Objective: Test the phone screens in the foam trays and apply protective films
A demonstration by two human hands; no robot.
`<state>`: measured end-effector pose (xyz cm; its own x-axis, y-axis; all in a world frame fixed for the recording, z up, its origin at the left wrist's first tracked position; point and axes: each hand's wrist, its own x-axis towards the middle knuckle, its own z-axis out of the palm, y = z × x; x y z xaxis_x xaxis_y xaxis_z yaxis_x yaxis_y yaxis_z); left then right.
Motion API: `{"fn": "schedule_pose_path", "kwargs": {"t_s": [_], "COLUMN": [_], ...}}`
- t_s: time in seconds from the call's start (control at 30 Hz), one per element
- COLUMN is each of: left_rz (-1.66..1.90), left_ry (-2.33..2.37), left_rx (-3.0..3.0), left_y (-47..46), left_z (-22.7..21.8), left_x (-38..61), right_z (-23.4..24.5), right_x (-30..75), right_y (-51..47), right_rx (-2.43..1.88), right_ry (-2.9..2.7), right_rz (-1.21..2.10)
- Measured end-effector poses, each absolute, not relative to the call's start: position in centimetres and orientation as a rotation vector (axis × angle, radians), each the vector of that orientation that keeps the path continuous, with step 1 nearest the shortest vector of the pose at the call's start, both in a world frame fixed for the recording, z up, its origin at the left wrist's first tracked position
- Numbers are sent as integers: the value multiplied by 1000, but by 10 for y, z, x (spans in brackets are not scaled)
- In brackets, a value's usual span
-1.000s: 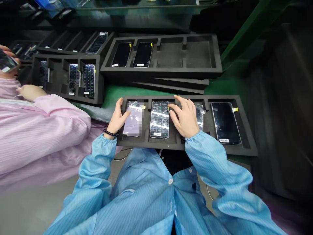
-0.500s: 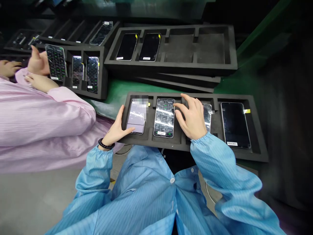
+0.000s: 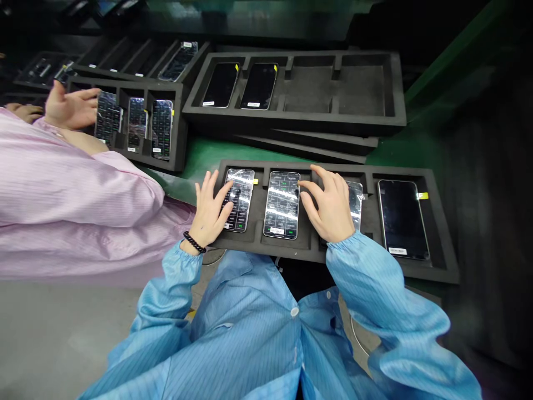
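A black foam tray point(image 3: 441, 261) lies in front of me with several phones in its slots. My left hand point(image 3: 210, 211) rests with spread fingers on the leftmost phone point(image 3: 239, 200), whose lit screen shows a grid. My right hand point(image 3: 331, 205) lies open over the third phone point(image 3: 355, 201), its index finger touching the right edge of the second phone point(image 3: 282, 204), also lit with a grid. The rightmost phone point(image 3: 402, 218) has a dark screen and a yellow tab.
A second foam tray point(image 3: 366, 114) behind holds two dark phones point(image 3: 239, 84) and sits on flat foam sheets. On my left a person in a pink sleeve point(image 3: 75, 178) reaches a hand point(image 3: 69, 108) to another tray point(image 3: 177, 150) of lit phones. More trays stand at the back left.
My left hand has shifted from the tray's left edge onto the leftmost phone, whose screen changed from pale to a dark grid. The neighbour has set a phone into their tray.
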<state>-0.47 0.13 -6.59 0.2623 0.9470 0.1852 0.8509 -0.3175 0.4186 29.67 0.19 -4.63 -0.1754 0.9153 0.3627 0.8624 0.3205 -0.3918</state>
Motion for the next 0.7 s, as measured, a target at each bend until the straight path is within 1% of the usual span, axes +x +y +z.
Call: {"fn": "schedule_pose_path", "kwargs": {"t_s": [0.17,0.4,0.57,0.63,0.7], "left_rz": [563,463,601,479,278], "left_ry": [1757,1712,1722,1698,1677], "left_rx": [2342,2312,2179,2167,2169], "left_y": [2,7,21,32,44], "left_z": [-68,-67,-58,-54,-51], "left_x": [-5,-3,-6,-3,3], "right_z": [-47,-47,-48,-49,-49], "right_x": [296,296,297,297,297], "right_y": [2,2,3,3,3], "right_rx": [-1567,-1573,-1574,-1573,-1575], "right_ry": [-2079,-2082,-2094,-2091,-2083], "right_rz": [119,120,109,109,111]}}
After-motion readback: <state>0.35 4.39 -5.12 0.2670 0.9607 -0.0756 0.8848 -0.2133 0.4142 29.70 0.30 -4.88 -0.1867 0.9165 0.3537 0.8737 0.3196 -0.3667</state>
